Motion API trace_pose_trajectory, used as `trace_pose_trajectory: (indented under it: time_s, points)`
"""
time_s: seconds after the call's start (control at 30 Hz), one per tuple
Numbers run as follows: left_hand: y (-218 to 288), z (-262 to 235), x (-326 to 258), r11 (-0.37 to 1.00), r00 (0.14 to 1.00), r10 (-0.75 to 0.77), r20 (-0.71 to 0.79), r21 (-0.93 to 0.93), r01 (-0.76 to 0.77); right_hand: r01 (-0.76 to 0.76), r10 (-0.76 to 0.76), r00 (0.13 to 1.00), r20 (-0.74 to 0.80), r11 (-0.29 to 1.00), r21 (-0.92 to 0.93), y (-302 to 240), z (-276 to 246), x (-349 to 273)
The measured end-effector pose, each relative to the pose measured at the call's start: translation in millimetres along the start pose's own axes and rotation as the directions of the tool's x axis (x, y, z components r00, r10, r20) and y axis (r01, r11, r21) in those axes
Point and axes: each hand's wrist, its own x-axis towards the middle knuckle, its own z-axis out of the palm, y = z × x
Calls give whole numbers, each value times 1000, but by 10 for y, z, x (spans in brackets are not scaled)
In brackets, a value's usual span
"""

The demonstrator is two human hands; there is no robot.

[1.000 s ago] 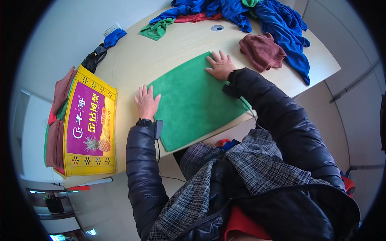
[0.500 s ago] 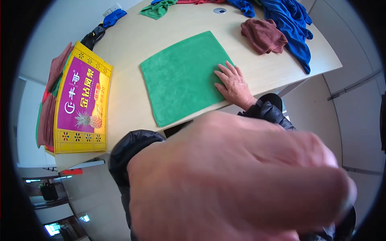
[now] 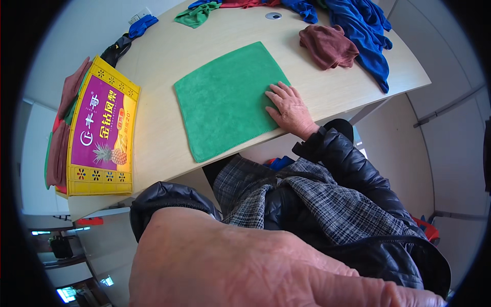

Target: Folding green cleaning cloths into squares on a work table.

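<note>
A green square cloth [image 3: 227, 97] lies spread flat on the pale table, its near edge close to the table's front. My right hand [image 3: 290, 110] rests palm down on the cloth's right edge, open, with its fingers a little apart and nothing held. Very large in the foreground, my left hand [image 3: 230, 261] is raised close to the camera, its back toward me. Part of one finger reaches right along the lower border; the other fingers are cut off or hidden, so I cannot tell whether it holds anything.
On the left stands a yellow and purple box [image 3: 102, 128] with a pineapple picture, folded cloths [image 3: 61, 148] in it. A brown cloth [image 3: 328, 47] and a blue cloth [image 3: 360, 36] lie crumpled at the right. A green cloth [image 3: 197, 15] lies at the far edge.
My left hand has dropped toward the lower edge, uncovering my checked garment and right sleeve. My right hand stays on the green cloth. The whole view has shifted slightly.
</note>
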Motion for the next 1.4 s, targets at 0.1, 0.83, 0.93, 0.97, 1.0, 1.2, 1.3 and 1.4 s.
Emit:
trace_pose_trajectory:
  time_s: [0.1, 0.83, 0.93, 0.97, 1.0, 1.2, 1.3, 1.4]
  points:
    - [-1, 25, 14, 1000, 999, -8, -52, -29, 7, 0, 0, 1000, 6, 1000, -3, 3, -14, 15]
    - [-96, 37, 109, 960, 908, -137, -395, -278, 24, -13, 13, 1000, 5, 1000, -7, -20, -9, -1]
    - [-122, 151, 161, 947, 898, -171, -406, -318, 37, 27, -26, 998, -52, 999, 23, -14, 59, 40]
    - [-223, 109, 204, 937, 897, -180, -403, -349, 31, 5, -4, 999, -51, 1000, 9, 40, 33, -3]
    - [-308, 103, 229, 925, 897, -189, -399, -379, 26, -17, 17, 999, -34, 1000, 3, 100, 6, -43]
    - [-312, -17, -436, 959, 592, -281, -755, -195, 207, -5, 4, 1000, 16, 998, 61, -13, -82, 5]
    - [-57, -130, -376, 818, 699, 195, -688, 507, 270, -21, 20, 1000, 15, 999, 48, 38, -95, -73]
    - [361, -292, -218, 537, 815, 330, -475, 805, 251, -5, 4, 1000, 4, 999, 44, 12, -104, -65]
